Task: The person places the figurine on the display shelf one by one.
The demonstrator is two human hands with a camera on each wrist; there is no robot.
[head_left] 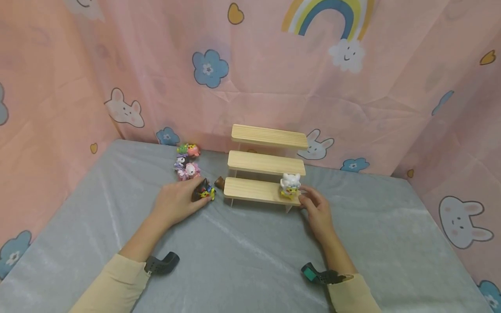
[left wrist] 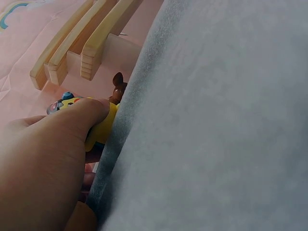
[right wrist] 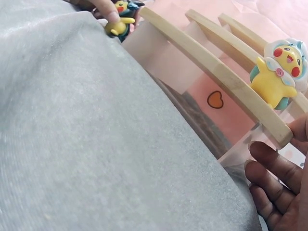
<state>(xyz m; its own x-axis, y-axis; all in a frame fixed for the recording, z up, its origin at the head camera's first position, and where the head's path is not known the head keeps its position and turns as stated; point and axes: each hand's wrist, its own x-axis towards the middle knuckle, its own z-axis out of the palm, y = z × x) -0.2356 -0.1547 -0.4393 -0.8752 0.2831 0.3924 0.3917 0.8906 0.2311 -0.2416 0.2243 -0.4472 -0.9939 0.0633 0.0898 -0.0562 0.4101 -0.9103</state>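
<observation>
My left hand point(head_left: 178, 200) pinches a small yellow Pikachu figurine point(head_left: 205, 190) in a dark hood, low over the cloth left of the shelf. The thumb lies across its front in the left wrist view. On the right end of the lowest step of the wooden shelf point(head_left: 254, 190) stands another Pikachu figurine point(right wrist: 276, 79), in a white hood. My right hand point(head_left: 318, 213) is beside that end, a fingertip touching the board's corner. Its other fingers point(right wrist: 274, 180) are loosely bent below the board, holding nothing.
Several small figurines point(head_left: 188, 163) cluster at the back left of the grey cloth-covered table point(head_left: 242, 261). A brown figurine point(head_left: 220, 183) is between the left hand and the shelf. Two higher steps point(head_left: 266, 162) rise behind the lowest one. A patterned pink curtain point(head_left: 258, 87) hangs behind.
</observation>
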